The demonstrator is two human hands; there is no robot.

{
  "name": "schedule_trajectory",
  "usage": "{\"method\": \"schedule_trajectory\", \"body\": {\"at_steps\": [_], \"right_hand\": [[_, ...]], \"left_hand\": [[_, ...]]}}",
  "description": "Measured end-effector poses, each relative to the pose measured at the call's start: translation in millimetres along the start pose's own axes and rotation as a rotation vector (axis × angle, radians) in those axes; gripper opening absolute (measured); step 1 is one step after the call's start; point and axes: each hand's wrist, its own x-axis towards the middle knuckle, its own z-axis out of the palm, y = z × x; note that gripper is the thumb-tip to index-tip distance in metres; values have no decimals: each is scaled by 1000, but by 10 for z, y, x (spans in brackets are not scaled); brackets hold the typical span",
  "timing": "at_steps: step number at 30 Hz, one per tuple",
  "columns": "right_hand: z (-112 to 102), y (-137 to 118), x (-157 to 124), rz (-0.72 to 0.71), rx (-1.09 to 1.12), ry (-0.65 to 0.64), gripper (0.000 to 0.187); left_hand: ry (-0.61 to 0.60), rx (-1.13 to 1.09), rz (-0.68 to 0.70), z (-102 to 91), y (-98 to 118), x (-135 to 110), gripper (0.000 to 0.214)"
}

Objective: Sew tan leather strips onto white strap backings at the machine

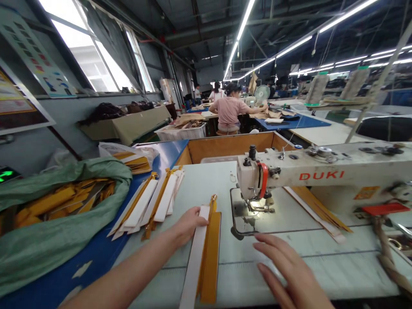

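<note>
My left hand [189, 223] pinches the upper end of a white strip [195, 257] lying on the pale sewing table. Right beside that strip is a mustard zipper [207, 240] with a metal pull at its top, and a wider mustard strip [213, 257] lies along its right side. My right hand [280, 268] is over the table in front of the sewing machine [322, 176], fingers stretched and apart, with nothing in it. The machine's lit presser foot [259, 208] stands above a metal plate, beyond my right hand.
Stacks of white strips with mustard zippers [164, 197] lie left of my left hand. A green sack [64, 253] of mustard pieces stands at far left. More strips [317, 210] lie behind the machine head. A person in pink [228, 112] sits farther back, beyond a wooden bin [225, 148].
</note>
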Motion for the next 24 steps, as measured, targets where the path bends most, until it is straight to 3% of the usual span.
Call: {"method": "schedule_trajectory", "body": {"at_steps": [4, 7, 9, 15, 20, 24], "right_hand": [[499, -81, 204, 35, 75, -319, 44], [644, -101, 264, 1, 149, -542, 51], [675, -93, 257, 10, 163, -603, 52], [699, -8, 176, -29, 83, -590, 52], [646, 48, 154, -36, 8, -564, 55], [451, 131, 181, 3, 6, -529, 57]], "left_hand": [[19, -307, -47, 284, -99, 2, 40], [70, -428, -87, 380, -100, 105, 39], [132, -467, -114, 384, -67, 225, 35], [266, -522, -68, 331, 144, 632, 32], [240, -550, -11, 424, 236, 852, 27], [195, -511, -12, 483, 234, 957, 21]]}}
